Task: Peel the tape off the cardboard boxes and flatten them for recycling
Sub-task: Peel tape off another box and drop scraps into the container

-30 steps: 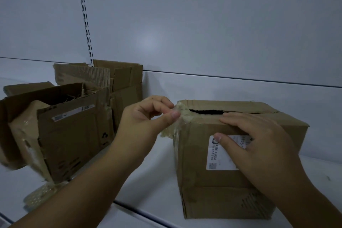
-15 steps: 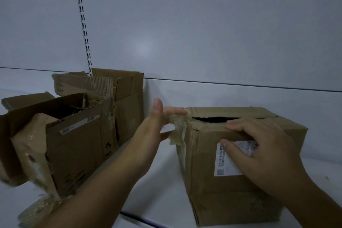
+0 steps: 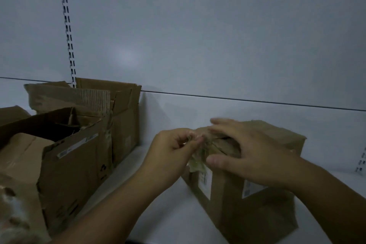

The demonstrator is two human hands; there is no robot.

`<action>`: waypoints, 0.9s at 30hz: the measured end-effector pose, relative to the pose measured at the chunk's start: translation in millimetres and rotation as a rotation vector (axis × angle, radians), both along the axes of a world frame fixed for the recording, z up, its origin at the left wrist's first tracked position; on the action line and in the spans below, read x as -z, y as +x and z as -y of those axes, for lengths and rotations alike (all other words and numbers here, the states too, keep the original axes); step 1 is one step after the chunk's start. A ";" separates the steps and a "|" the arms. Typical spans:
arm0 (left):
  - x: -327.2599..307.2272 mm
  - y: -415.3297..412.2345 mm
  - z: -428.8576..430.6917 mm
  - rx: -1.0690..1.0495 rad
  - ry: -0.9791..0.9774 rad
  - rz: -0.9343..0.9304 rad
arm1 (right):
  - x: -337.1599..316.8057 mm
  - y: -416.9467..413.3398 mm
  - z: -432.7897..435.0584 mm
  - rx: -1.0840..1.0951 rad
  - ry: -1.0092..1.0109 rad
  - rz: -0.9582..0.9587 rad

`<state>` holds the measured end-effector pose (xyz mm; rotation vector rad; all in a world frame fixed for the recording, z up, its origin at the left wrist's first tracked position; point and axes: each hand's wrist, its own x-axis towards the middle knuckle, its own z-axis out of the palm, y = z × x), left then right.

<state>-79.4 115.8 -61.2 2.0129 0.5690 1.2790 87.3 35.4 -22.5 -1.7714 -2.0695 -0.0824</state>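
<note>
left hand point(image 3: 174, 150): fingers curled, thumb and fingertips pinching a crumpled strip of tape point(image 3: 198, 159) at the near top corner of the box point(image 3: 267, 210).
right hand point(image 3: 251, 156): laid across the box top, fingers spread and fairly straight, thumb against the front face just beside the tape; blurred at the fingertips.
tape: pale, wrinkled, bunched between the two hands, partly lifted from the corner, its lower end lying against the box's side.
box: brown cardboard, upright on the shelf point(image 3: 154, 188) at right, one edge turned toward the camera, a dark gap showing in its top under the right hand.
labels point(image 3: 205, 182): white stickers on the two near faces, print too small to read.
open boxes point(image 3: 71, 164): two at left, well apart from the hands, flaps up and torn, one behind the other, the rear one against the wall.
loose tape point(image 3: 11, 214): a pale crumpled wad at lower left, beside the nearer open box.
wall point(image 3: 198, 45): plain white panels, a slotted upright point(image 3: 68, 35) running down at left.
</note>
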 end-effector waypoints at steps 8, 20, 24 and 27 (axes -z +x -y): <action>9.5 -6.9 -21.8 0.218 -0.289 0.143 | 4.2 -6.5 -1.0 0.032 0.004 0.051; 38.7 -0.4 -26.6 0.218 -0.266 0.435 | 6.3 -6.6 -6.2 0.109 -0.023 0.079; 44.0 -1.4 -20.1 -0.017 0.044 0.418 | 7.4 -6.3 -8.0 0.109 -0.020 0.082; 48.7 -1.1 -17.5 -0.065 0.064 0.467 | 7.8 -6.6 -9.1 0.114 -0.024 0.057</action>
